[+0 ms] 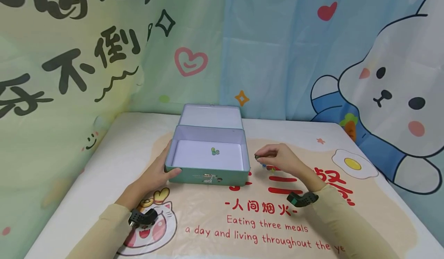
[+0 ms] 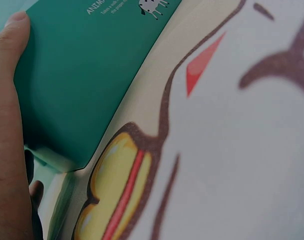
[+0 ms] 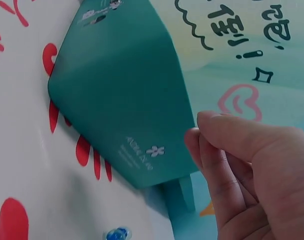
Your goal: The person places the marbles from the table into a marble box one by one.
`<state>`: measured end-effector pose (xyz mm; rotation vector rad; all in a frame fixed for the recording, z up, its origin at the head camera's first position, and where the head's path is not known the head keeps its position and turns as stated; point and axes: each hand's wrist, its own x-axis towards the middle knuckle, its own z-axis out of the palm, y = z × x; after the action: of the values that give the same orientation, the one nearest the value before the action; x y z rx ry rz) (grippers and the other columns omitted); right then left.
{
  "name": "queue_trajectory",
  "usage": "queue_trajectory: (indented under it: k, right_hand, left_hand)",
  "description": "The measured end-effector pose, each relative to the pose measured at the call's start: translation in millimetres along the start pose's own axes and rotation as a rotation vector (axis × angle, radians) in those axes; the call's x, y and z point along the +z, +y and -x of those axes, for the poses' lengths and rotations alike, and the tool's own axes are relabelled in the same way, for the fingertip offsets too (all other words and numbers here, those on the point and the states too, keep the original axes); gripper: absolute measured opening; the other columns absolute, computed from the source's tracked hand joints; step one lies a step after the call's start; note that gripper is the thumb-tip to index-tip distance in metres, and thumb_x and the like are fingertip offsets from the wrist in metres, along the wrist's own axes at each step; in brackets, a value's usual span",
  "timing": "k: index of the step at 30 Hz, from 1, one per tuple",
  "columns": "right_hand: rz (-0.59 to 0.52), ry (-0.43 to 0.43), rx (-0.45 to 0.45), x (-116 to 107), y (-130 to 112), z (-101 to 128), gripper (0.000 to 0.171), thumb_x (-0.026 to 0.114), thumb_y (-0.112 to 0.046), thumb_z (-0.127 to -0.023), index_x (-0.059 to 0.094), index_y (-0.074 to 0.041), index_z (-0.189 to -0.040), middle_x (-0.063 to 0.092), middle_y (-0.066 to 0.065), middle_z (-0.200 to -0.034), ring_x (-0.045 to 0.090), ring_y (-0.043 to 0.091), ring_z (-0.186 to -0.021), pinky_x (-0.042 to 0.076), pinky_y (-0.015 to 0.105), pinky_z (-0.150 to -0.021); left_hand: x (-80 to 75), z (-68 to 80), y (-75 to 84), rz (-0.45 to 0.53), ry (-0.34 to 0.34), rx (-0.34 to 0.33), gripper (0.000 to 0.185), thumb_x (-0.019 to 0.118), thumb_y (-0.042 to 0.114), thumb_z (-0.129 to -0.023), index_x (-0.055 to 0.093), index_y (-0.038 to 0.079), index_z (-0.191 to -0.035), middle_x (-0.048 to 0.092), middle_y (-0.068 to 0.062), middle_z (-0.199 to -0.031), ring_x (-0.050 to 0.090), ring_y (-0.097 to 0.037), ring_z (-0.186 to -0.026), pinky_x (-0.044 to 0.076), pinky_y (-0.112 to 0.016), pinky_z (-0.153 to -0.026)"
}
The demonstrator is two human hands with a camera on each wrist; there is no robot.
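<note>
A green tin box with a pale inside stands on the table, its lid tipped back. My left hand grips the box's left front corner, thumb on the front wall and fingers along the side. Inside lie several small green and yellowish glass marbles. To the right of the box, my right hand pinches a small dark marble between thumb and fingertips; in the right wrist view the fingers hide it. A blue glass marble lies on the table below that hand.
A printed cloth with red lettering and cartoon drawings covers the table. Near the right hand, a yellowish marble lies by the blue one. Behind the table hangs a backdrop with a cartoon figure on its right side.
</note>
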<state>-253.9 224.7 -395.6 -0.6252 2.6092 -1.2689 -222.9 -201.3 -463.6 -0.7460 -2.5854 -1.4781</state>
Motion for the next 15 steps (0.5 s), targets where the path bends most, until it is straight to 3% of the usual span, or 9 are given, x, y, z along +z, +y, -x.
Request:
queue_trajectory:
  k: [15]
  right_hand:
    - [0.027,-0.064,-0.064,3,-30,-17,0.026,0.071,-0.025,-0.086,0.072,-0.011,-0.107,0.069,0.004,-0.109,0.067,0.018,-0.1,0.055,0.031,-0.085]
  left_hand:
    - [0.6,-0.3,-1.3,-0.021,0.008,0.012,0.104,0.068,0.04,-0.084,-0.006,0.023,-0.154,0.01,-0.014,-0.16,0.021,-0.039,-0.143,0.021,-0.063,-0.109]
